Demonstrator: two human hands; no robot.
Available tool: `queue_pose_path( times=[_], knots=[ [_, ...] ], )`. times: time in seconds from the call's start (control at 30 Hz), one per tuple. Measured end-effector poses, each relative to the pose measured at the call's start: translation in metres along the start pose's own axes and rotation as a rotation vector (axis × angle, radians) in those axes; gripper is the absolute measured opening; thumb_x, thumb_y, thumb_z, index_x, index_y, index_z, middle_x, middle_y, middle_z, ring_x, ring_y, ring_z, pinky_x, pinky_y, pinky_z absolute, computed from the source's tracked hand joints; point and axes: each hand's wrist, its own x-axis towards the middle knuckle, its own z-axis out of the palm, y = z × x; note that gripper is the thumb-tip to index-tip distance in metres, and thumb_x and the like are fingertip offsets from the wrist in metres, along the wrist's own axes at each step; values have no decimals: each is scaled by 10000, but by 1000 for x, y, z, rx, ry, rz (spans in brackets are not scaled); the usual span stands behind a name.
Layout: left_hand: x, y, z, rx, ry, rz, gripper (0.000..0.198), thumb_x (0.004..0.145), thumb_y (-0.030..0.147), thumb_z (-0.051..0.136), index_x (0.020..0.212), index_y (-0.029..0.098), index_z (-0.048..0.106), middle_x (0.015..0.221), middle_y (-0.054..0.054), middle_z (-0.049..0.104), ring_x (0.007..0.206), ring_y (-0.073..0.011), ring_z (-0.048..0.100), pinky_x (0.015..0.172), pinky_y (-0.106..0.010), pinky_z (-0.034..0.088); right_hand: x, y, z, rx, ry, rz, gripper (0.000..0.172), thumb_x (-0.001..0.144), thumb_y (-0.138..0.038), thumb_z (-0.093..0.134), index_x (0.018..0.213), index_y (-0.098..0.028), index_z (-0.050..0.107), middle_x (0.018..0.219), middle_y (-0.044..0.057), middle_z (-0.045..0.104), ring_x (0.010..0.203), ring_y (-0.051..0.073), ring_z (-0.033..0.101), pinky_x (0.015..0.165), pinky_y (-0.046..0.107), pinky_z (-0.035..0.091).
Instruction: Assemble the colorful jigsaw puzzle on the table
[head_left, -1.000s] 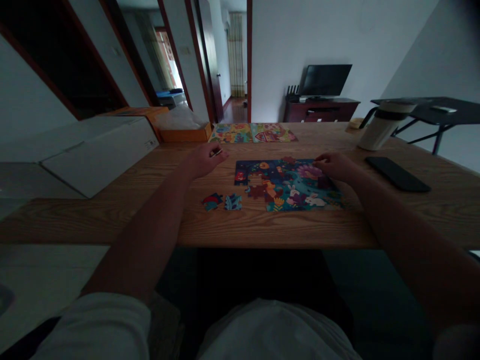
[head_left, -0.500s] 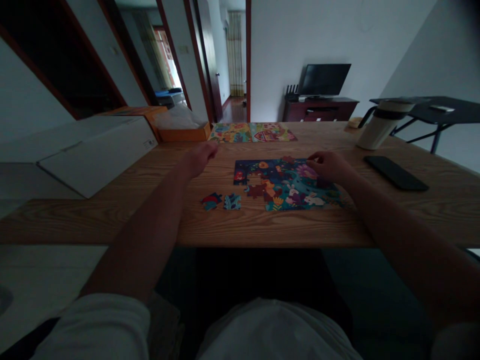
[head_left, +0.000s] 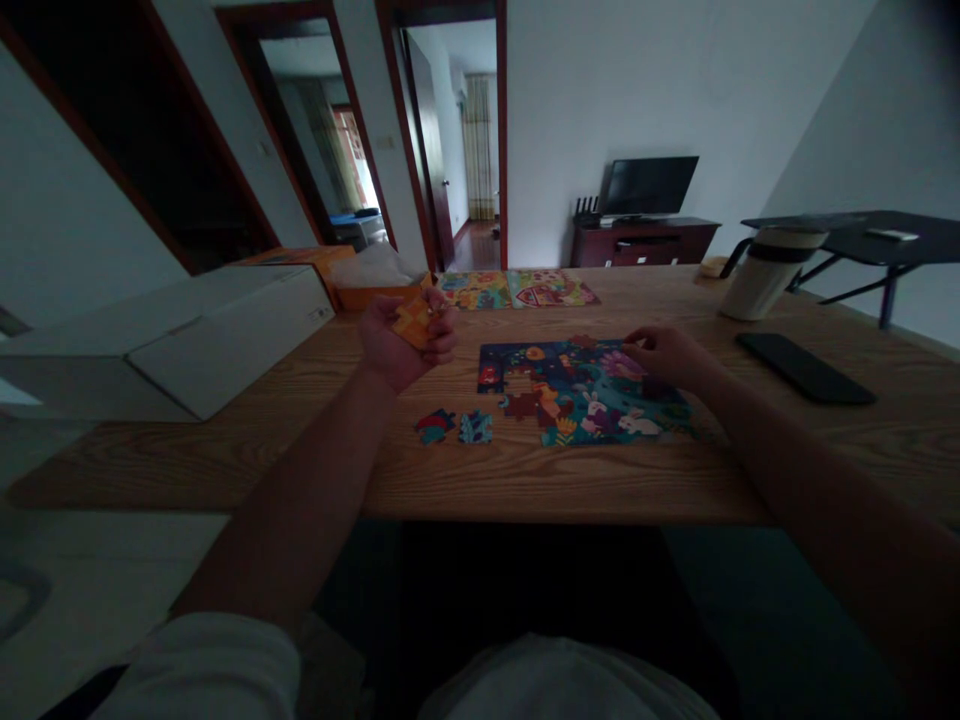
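My left hand [head_left: 409, 340] is turned palm up above the table, its fingers curled around orange-yellow puzzle pieces [head_left: 412, 322]. My right hand [head_left: 660, 355] rests at the upper right of a partly assembled jigsaw puzzle [head_left: 607, 395] with rabbits and flowers on dark blue. Its fingers are bent together over the puzzle; what lies under them is hidden. Two loose puzzle pieces, one red and teal [head_left: 435, 427] and one with blue leaves [head_left: 475, 427], lie left of the puzzle. A brown piece [head_left: 583, 342] sits at its top edge.
Behind my left hand are an orange box [head_left: 352, 298] with clear plastic and a long white box [head_left: 225, 340]. Two bright picture sheets [head_left: 517, 290] lie at the far edge. On the right are a black phone-like slab [head_left: 802, 368] and a pale tumbler [head_left: 765, 275].
My left hand has turned palm up, bringing the orange-yellow pieces into sight. My right hand stays at the puzzle's upper right. The whole view has shifted slightly downward in the picture.
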Motion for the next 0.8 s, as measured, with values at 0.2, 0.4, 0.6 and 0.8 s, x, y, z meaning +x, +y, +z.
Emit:
queue_pose_path(
  times=[0.2,0.4,0.6,0.8],
  knots=[
    [-2,3,-1,2,55,36,282,699,439,579,843,218,479,680,27,379,470,-96,328,426,-217,215,2,2,-1,-5,5,15,322,915,-394,615,1068,-161,776,838,93,746,678,210,658,593,301,444],
    [5,-3,-12,309,101,-46,213,680,367,589,769,208,480,633,39,378,457,-90,311,419,-210,215,12,21,-10,30,147,32,303,916,-351,605,1059,-145,775,915,118,772,771,223,693,672,301,484],
    [18,-22,-34,1266,338,-111,115,752,299,648,779,197,600,701,-1,567,623,-154,508,582,-268,386,25,47,-15,5,145,106,349,939,-360,584,1124,-123,761,1017,145,782,892,268,724,794,351,532],
    [21,-24,-57,1551,411,-114,108,816,292,659,871,199,666,865,-56,687,795,-208,628,749,-315,452,32,21,3,-51,-67,-12,498,963,-425,602,1337,-104,671,1315,190,697,1154,293,689,961,349,520]
  ],
)
